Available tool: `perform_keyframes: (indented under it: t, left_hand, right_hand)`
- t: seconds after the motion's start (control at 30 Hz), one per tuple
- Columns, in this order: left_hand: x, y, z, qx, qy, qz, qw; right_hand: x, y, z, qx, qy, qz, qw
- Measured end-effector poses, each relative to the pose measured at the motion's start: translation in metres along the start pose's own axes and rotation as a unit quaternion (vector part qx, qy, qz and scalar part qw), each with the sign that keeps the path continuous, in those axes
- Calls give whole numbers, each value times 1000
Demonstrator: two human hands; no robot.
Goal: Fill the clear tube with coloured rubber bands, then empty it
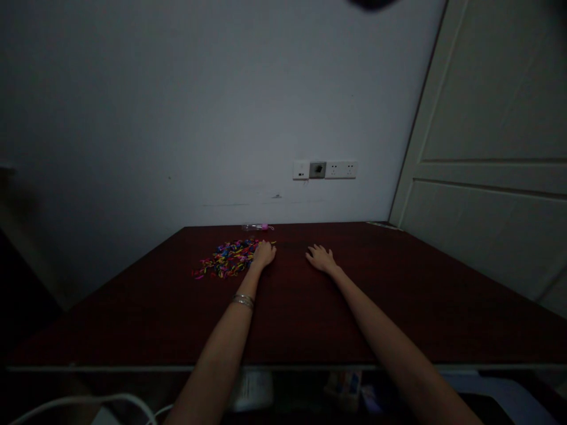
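A heap of small bright-coloured bands (224,261) lies on the dark red table (398,295), left of the middle. My left hand (264,254) rests at the right edge of the heap, fingers curled down onto the bands; whether it holds any is hidden. A silver bangle sits on that wrist. My right hand (321,257) lies flat on the bare tabletop with fingers spread, holding nothing. A small clear tube with a pink end (257,226) lies by the table's far edge, just behind the heap.
A white wall stands behind the table with a row of sockets (325,170). A pale door (496,177) is at the right. Below the table's near edge are a white cable (80,404) and some packages.
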State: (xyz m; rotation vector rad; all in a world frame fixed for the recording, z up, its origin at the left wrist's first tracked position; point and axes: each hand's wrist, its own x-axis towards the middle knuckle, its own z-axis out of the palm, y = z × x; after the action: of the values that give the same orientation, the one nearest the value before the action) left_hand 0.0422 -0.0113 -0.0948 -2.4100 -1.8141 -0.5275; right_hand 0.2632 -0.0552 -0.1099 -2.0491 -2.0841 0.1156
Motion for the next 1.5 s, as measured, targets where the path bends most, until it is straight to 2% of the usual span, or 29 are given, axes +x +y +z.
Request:
perform_keyframes:
  t: [0.1, 0.17, 0.23, 0.33, 0.4, 0.5, 0.57, 0.63, 0.7, 0.77, 0.83, 0.93, 1.03, 1.1, 1.33, 1.43, 1.5]
  left_hand:
    - [-4, 20, -4, -43, 27, 43, 998]
    - [-8, 40, 0, -74, 17, 81, 994]
    - [-14, 60, 8, -81, -25, 106, 991]
    - [-20, 76, 22, -60, -86, 96, 990]
    - [-22, 72, 27, -47, -100, 83, 990]
    - [-19, 48, 24, -38, -87, 40, 995]
    - [-16, 27, 16, -30, -64, -11, 997]
    - [-13, 9, 7, -32, -14, -47, 998]
    - [-12, 1, -2, -41, 41, -54, 997]
    - [-13, 7, -7, -49, 75, -23, 996]
    - [-17, 24, -8, -51, 71, 28, 996]
    - [-24, 49, -1, -45, -11, 69, 997]
    - [-29, 59, 9, -46, -89, 65, 993]
    - [-30, 58, 12, -48, -106, 60, 991]
    - [-25, 49, 14, -55, -95, 64, 992]
    - [-23, 35, 11, -38, -72, 15, 997]
    - [-22, 22, 4, -15, -23, -51, 998]
  right_hand:
    - [1, 0, 1, -4, 4, 2, 1000]
    - [1, 0, 2, -5, 5, 5, 1000]
    - [1, 0, 3, -4, 9, 4, 1000]
    - [1, 2, 5, -6, 17, -1, 1000]
    - [1, 3, 6, -6, 24, -4, 1000]
    - [0, 4, 6, -6, 25, -4, 1000]
    - [0, 4, 5, -5, 20, -5, 1000]
    - [-2, 3, 4, -3, 17, -5, 1000]
    - [-3, 2, 3, -1, 21, -4, 1000]
    - [-4, 2, 2, -1, 27, -3, 1000]
    - [-5, 1, 2, -3, 29, -3, 1000]
    - [-5, 1, 2, -5, 23, -2, 1000]
    - [-4, 1, 2, -8, 20, 1, 1000]
    - [-4, 2, 3, -8, 23, 2, 1000]
    - [-5, 3, 2, -1, 25, -7, 1000]
    - [-6, 4, 1, -2, 24, -12, 1000]
    - [-7, 4, 1, -3, 19, -12, 1000]
